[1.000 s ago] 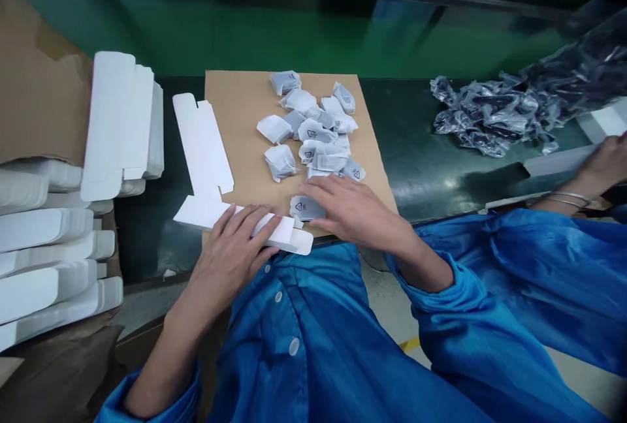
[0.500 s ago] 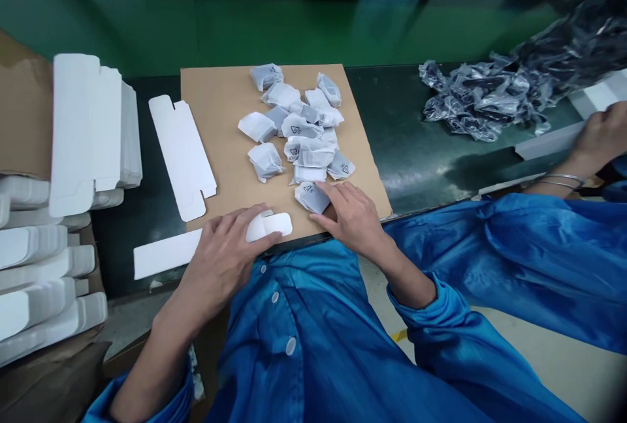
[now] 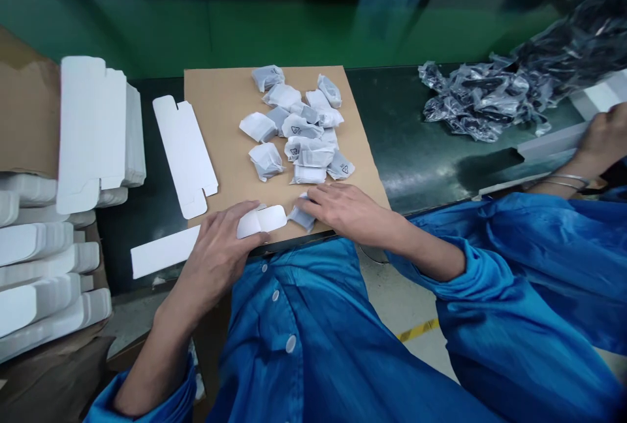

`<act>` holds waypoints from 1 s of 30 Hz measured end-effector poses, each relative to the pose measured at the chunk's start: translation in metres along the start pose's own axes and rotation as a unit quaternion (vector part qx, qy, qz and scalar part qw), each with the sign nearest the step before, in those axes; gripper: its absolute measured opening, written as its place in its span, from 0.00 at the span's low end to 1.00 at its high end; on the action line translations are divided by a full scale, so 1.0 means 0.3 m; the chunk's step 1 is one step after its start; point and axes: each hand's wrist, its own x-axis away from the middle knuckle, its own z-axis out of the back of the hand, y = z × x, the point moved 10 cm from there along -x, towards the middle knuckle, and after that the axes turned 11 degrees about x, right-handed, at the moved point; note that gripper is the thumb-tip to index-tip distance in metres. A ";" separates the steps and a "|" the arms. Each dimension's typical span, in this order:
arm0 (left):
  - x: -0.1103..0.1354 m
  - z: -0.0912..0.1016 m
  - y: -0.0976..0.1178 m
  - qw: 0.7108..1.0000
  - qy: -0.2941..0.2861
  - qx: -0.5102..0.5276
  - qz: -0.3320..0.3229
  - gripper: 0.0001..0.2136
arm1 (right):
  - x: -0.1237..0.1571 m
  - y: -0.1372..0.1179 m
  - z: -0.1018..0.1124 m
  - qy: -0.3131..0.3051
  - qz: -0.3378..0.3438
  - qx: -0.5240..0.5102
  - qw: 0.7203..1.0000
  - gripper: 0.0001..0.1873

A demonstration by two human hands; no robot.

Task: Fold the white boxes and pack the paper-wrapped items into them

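Note:
My left hand [image 3: 220, 243] is wrapped over a long white carton [image 3: 164, 252] lying along the table's front edge. The carton's end with its flaps points right, past my thumb. My right hand [image 3: 343, 211] is closed on a small white packet [image 3: 302, 217], close beside the carton's flapped end; the packet is partly hidden under the fingers. Behind my hands several similar wrapped packets [image 3: 308, 152] lie in a loose heap on a brown cardboard sheet [image 3: 220, 96]. What is inside the packets cannot be seen.
A flat white carton [image 3: 183, 155] lies across the sheet's left edge. Stacks of folded cartons [image 3: 93, 136] stand at the left. On the right are clear plastic bags [image 3: 484, 96] with dark contents and a co-worker's hand [image 3: 605, 136] at a white box.
My right hand has taken hold of the nearest packet and drawn it left and toward me, to the carton's end. My left hand has shifted slightly left with the carton.

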 end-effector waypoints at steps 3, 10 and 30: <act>0.000 0.008 0.006 1.000 0.003 -0.003 -0.005 0.13 | 0.020 0.016 -0.022 0.000 -0.051 -0.070 0.996 0.14; 0.010 0.019 0.009 0.998 0.042 -0.026 -0.028 0.13 | -0.008 -0.041 0.005 0.198 -0.148 -0.162 0.955 0.20; 0.022 0.088 0.062 0.988 0.137 0.010 -0.065 0.12 | 0.012 -0.047 0.063 0.344 -0.037 -0.236 0.908 0.13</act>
